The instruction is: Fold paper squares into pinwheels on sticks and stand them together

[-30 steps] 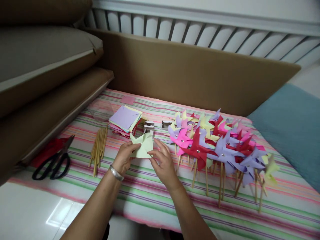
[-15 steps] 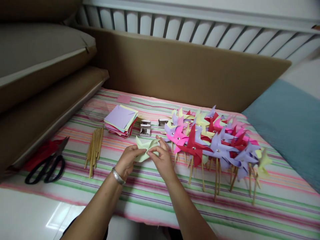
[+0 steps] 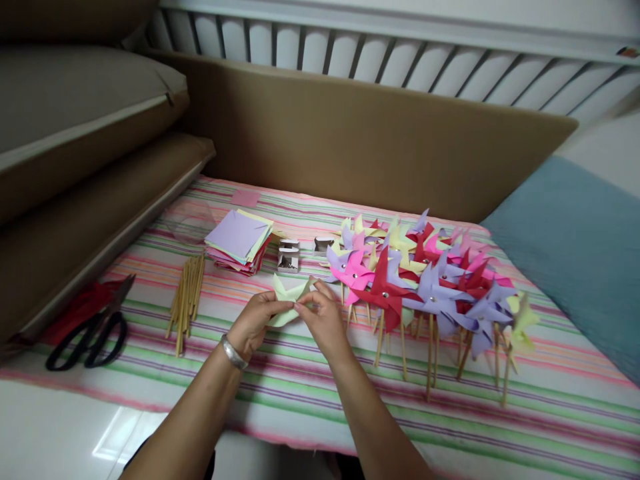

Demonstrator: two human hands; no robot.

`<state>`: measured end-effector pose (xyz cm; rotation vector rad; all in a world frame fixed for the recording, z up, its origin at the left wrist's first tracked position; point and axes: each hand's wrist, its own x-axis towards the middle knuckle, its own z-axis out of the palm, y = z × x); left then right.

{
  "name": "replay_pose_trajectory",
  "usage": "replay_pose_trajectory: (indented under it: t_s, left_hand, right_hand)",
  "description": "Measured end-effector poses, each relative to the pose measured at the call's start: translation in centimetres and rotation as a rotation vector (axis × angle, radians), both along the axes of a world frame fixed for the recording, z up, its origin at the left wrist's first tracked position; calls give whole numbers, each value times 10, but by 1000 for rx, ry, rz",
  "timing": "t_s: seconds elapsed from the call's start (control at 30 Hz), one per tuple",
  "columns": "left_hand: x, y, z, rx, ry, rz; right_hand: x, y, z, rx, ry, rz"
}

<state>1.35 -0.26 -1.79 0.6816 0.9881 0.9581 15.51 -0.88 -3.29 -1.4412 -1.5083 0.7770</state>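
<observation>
My left hand (image 3: pixel 257 323) and my right hand (image 3: pixel 325 320) meet over the striped cloth (image 3: pixel 310 393), both pinching a pale green paper (image 3: pixel 286 297) folded into pinwheel points. A silver bracelet sits on my left wrist. To the right lies a heap of finished pinwheels (image 3: pixel 425 280) in pink, red, purple and yellow on wooden sticks. Behind my hands is a stack of coloured paper squares (image 3: pixel 240 239) and small open boxes of pins (image 3: pixel 289 256). A bundle of wooden sticks (image 3: pixel 186 301) lies to the left.
Black scissors (image 3: pixel 87 330) lie at the far left on red paper. A brown padded board (image 3: pixel 370 133) stands behind the cloth, brown cushions (image 3: pixel 75 133) at left, a blue cushion (image 3: pixel 580 253) at right. White floor shows at the near edge.
The flat green sheet has been folded inward into pinwheel points, and both hands have closed together at its centre. The view has shifted slightly.
</observation>
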Motion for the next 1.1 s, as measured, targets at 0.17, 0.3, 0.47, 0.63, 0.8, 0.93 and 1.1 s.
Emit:
replay_pose_trajectory:
  t_s: [0.17, 0.3, 0.47, 0.63, 0.8, 0.93, 1.1]
  left_hand:
    - [-4, 5, -2, 7, 183, 36]
    - [-6, 3, 1, 52, 272, -88]
    - [0, -3, 6, 145, 302, -273]
    - [5, -4, 5, 199, 279, -296]
    - [4, -1, 1, 246, 312, -274]
    - [3, -1, 6, 239, 254, -218]
    - [2, -3, 16, 131, 81, -46]
  right_hand:
    - [8, -2, 14, 49, -7, -32]
    - [21, -5, 36, 133, -105, -33]
    - [25, -12, 47, -64, -154, 252]
    - [22, -14, 45, -132, -254, 259]
    - [22, -12, 39, -151, -123, 266]
    - [20, -8, 36, -252, 111, 264]
    - [15, -2, 33, -381, 486, 87]
